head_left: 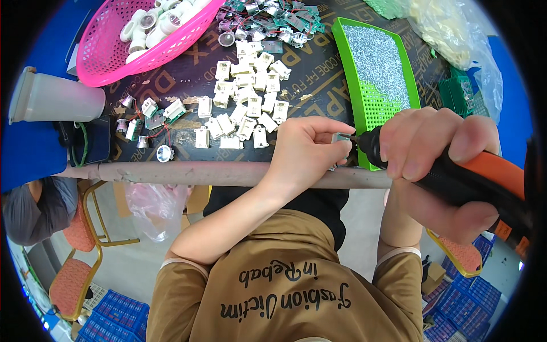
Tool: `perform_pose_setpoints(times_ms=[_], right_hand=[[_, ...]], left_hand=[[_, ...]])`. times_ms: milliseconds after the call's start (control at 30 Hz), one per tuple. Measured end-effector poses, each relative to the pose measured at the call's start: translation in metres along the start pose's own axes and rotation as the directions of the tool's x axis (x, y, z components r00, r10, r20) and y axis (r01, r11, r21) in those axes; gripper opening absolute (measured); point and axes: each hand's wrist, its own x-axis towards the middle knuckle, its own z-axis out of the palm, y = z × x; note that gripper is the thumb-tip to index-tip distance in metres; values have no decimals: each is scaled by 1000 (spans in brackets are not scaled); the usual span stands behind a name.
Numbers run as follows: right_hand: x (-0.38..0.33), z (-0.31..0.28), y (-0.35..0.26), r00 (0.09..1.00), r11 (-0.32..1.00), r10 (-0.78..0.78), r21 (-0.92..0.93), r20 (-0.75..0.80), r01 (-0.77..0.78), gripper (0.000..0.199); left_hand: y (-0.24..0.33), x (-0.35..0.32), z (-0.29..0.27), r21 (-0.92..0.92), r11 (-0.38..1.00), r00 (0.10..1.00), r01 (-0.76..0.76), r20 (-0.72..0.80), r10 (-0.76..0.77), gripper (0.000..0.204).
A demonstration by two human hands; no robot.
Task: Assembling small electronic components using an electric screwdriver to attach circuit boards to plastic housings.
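My left hand (305, 149) pinches a small pale plastic part (339, 138) between thumb and fingertips, just past the table's near edge of the tray side. Most of that part is hidden by the fingers. My right hand (430, 142) is wrapped round a black and orange electric screwdriver (501, 174), held nearly level. Its bit points left and meets the pale part, or comes very close to it. Left of my left hand lie many loose white plastic housings (245, 94) in a heap. Behind the screwdriver's tip stands a green tray (371, 108) holding small silver screws (376, 57).
A pink basket (94, 60) with white fittings (154, 23) stands far left, above a white cup (60, 97). Wired circuit boards with reflectors (273, 23) lie at the back; several wired pieces (165, 153) lie nearer. Plastic bags (456, 28) and green boards (456, 94) are at right.
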Motion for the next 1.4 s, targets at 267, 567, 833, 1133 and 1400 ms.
perform_pose_setpoints(times_ms=[267, 567, 833, 1133, 1400], right_hand=[[-1, -2, 2, 995, 996, -84, 29, -50, 85, 73], [-4, -68, 22, 970, 928, 93, 373, -226, -2, 94], [-9, -76, 67, 913, 970, 63, 239, -404, 39, 89], [-4, -69, 71, 866, 993, 87, 111, -493, -37, 87], [-3, -69, 73, 860, 992, 93, 116, -502, -40, 86]], left_hand=[[1, 1, 1, -6, 1000, 1000, -22, -11, 22, 15], [6, -3, 0, -101, 988, 991, -118, 56, 124, 39], [8, -1, -11, 95, 939, 940, -329, 131, 316, 28], [3, 1, -11, -194, 980, 995, -45, 78, 62, 19], [5, 4, -13, -165, 985, 995, 48, 96, -33, 27]])
